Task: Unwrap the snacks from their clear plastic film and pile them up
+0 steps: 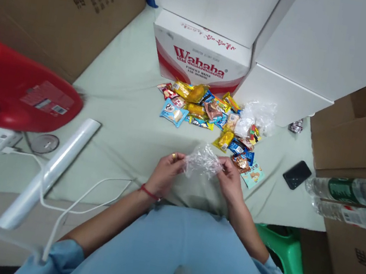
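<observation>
"What's in the grip?"

"The left hand [165,170], wearing a gold-coloured ring [174,156] and a red cord bracelet [150,192], has thumb and fingertips closed on one side of a crumpled, clear plastic wrap [203,160] — sheet or bag, I can't tell."

"And the right hand [231,180]?"

"Pinched just as tightly on the wrap's other side, so the wrap sits between the two."

"What's near it?"

"A loose heap of small, shiny snack packets [212,110], yellow, blue, brown and red, beyond the wrap and spreading to its right, with more crumpled clear plastic [262,116] at the heap's right end."

"Farther out?"

"Straight beyond the wrap, behind the packets, a white-and-red cardboard Wahaha carton [200,65]. Well to the wrap's right, a black phone [297,175] — well to its left, a long, shiny, pale roll [53,169] and a large red plastic container [17,100]."
</observation>
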{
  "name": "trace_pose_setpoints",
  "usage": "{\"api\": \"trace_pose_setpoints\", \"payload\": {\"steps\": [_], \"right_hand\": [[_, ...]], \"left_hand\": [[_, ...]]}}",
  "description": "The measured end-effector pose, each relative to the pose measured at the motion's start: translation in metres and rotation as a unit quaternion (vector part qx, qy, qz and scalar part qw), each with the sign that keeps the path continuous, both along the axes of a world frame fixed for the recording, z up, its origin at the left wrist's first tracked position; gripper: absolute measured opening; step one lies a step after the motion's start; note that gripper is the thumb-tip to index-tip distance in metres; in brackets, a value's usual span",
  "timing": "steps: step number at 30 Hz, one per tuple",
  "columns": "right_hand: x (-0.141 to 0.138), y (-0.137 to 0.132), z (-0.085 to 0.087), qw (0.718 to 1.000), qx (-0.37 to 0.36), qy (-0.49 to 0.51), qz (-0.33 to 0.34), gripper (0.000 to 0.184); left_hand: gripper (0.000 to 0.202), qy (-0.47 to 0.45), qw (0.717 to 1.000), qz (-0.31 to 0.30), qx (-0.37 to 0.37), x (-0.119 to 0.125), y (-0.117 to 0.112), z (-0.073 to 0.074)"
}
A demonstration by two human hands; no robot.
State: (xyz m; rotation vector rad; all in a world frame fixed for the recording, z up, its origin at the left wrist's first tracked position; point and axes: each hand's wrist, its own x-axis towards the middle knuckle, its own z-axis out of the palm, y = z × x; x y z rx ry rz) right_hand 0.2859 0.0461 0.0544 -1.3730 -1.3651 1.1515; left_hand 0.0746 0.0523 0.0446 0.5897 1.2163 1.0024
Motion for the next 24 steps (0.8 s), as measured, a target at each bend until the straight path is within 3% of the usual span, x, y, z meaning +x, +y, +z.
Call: {"api": "trace_pose_setpoints", "payload": {"steps": [2, 4, 9, 11, 12, 14, 16, 18, 20, 22, 24], "right_hand": [[0.010, 0.006, 0.005, 0.994, -0.083, 0.071, 0.031, 0.030], [0.019, 0.010, 0.011, 0.978, -0.156, 0.115, 0.075, 0.035], [0.040, 0.018, 0.025, 0.946, -0.244, 0.106, 0.188, 0.041], [0.044, 0.020, 0.025, 0.941, -0.254, 0.096, 0.202, 0.043], [0.045, 0.020, 0.023, 0.941, -0.257, 0.094, 0.199, 0.044], [0.041, 0.017, 0.016, 0.945, -0.258, 0.097, 0.178, 0.047], [0.033, 0.011, 0.007, 0.951, -0.253, 0.104, 0.142, 0.050], [0.023, 0.004, 0.001, 0.957, -0.246, 0.107, 0.105, 0.052], [0.015, -0.002, -0.003, 0.961, -0.242, 0.106, 0.083, 0.053], [0.010, -0.008, -0.004, 0.962, -0.240, 0.104, 0.073, 0.053], [0.009, -0.012, -0.002, 0.965, -0.233, 0.102, 0.067, 0.052]], "left_hand": [[0.037, -0.065, 0.996, 0.036, -0.043, -0.010, 0.003, 0.003], [0.041, -0.092, 0.994, 0.034, -0.053, -0.022, 0.008, 0.006], [0.037, 0.016, 0.989, -0.150, 0.005, -0.063, 0.034, 0.011], [0.039, 0.056, 0.984, -0.170, 0.024, -0.078, 0.049, 0.012], [0.040, 0.081, 0.986, -0.141, 0.037, -0.083, 0.056, 0.012], [0.040, 0.146, 0.986, -0.020, 0.082, -0.087, 0.063, 0.012], [0.033, 0.199, 0.967, 0.094, 0.131, -0.081, 0.057, 0.013], [0.023, 0.204, 0.960, 0.120, 0.153, -0.067, 0.039, 0.017], [0.020, 0.174, 0.970, 0.068, 0.152, -0.051, 0.014, 0.024], [0.016, 0.151, 0.969, -0.023, 0.194, -0.039, -0.009, 0.031], [0.010, 0.161, 0.926, -0.172, 0.294, -0.034, -0.024, 0.033]]}}
